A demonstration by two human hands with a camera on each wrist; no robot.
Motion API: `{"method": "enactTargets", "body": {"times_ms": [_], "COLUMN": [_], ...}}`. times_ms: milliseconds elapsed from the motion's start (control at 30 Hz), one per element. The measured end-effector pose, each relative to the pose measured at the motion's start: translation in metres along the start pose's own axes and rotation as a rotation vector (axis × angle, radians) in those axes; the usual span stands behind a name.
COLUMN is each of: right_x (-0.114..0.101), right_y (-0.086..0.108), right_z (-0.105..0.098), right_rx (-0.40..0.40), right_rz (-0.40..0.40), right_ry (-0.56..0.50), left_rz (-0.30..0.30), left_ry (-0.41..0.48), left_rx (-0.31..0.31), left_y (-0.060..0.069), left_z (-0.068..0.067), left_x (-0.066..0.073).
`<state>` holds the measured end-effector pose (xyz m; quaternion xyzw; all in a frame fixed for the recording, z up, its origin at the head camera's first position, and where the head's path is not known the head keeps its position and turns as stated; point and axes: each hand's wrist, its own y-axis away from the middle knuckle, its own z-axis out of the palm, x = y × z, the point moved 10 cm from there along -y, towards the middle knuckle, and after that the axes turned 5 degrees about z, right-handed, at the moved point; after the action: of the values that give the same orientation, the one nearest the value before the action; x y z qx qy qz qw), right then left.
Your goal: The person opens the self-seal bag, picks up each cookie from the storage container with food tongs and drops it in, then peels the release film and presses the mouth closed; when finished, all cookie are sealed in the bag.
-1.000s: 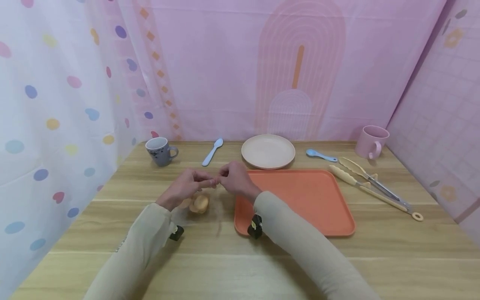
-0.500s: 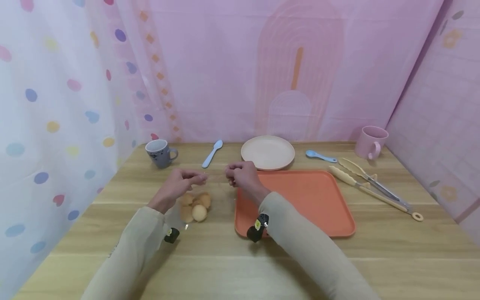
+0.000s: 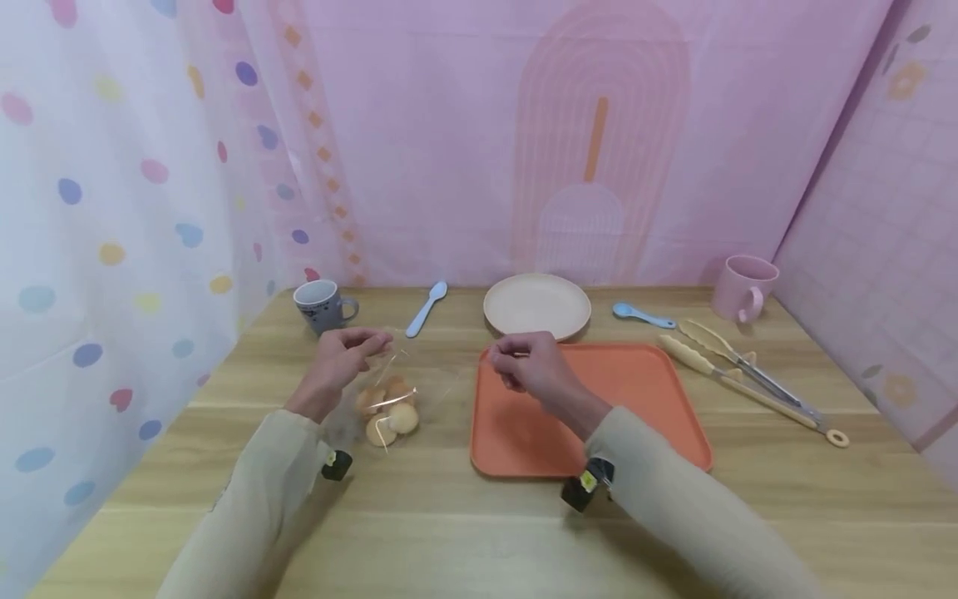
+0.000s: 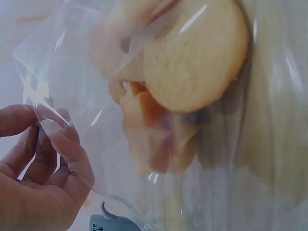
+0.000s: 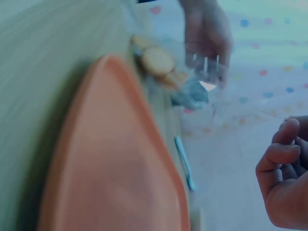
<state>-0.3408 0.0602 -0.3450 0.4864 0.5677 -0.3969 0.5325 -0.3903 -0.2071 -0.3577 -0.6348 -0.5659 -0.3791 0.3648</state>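
Observation:
My left hand pinches the top edge of a clear plastic bag, which hangs beside the tray. Inside are several round golden pastries, seen large in the left wrist view, where the left fingers show through the film. My right hand is held over the left part of the orange tray, apart from the bag. Its thumb and forefinger are pinched together; in the right wrist view a faint thin strip of clear plastic runs to these fingertips. The strip's full extent is hard to see.
A grey mug and a light blue spoon stand behind the left hand. Beyond the tray lie a cream plate and a blue measuring spoon. Tongs and a pink mug are at the right.
My hands, together at first, have parted; the right moved right over the tray, the left moved left with the bag. The bag's film now shows spread more openly between them.

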Motion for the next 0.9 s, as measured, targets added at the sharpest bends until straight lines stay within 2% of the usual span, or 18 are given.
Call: {"method": "enactTargets", "body": {"times_ms": [167, 267, 467, 567, 700, 800, 900], "right_x": [-0.002, -0.003, -0.008, -0.011, -0.023, -0.035, -0.04], "right_y": [0.033, 0.052, 0.084, 0.101, 0.124, 0.137, 0.142], "right_z": [-0.012, -0.015, -0.032, -0.047, -0.07, -0.09, -0.11], "right_rx": [-0.065, -0.101, -0.116, -0.1, -0.112, -0.22, -0.393], "right_rz": [-0.12, -0.179, -0.238, -0.235, -0.286, -0.363, -0.388], "right_ry": [0.302, 0.402, 0.428, 0.401, 0.367, 0.402, 0.488], "left_rz": [0.007, 0.01, 0.013, 0.028, 0.055, 0.086, 0.102], "left_ry": [0.004, 0.013, 0.036, 0.064, 0.094, 0.104, 0.124], "left_rx": [0.02, 0.035, 0.046, 0.059, 0.079, 0.075, 0.062], "left_y": [-0.002, -0.001, -0.002, -0.005, -0.005, -0.005, -0.004], "left_z": [-0.005, -0.009, -0.012, -0.012, -0.017, -0.023, -0.029], "left_x": [0.0, 0.0, -0.001, -0.001, 0.0, 0.003, 0.005]}}
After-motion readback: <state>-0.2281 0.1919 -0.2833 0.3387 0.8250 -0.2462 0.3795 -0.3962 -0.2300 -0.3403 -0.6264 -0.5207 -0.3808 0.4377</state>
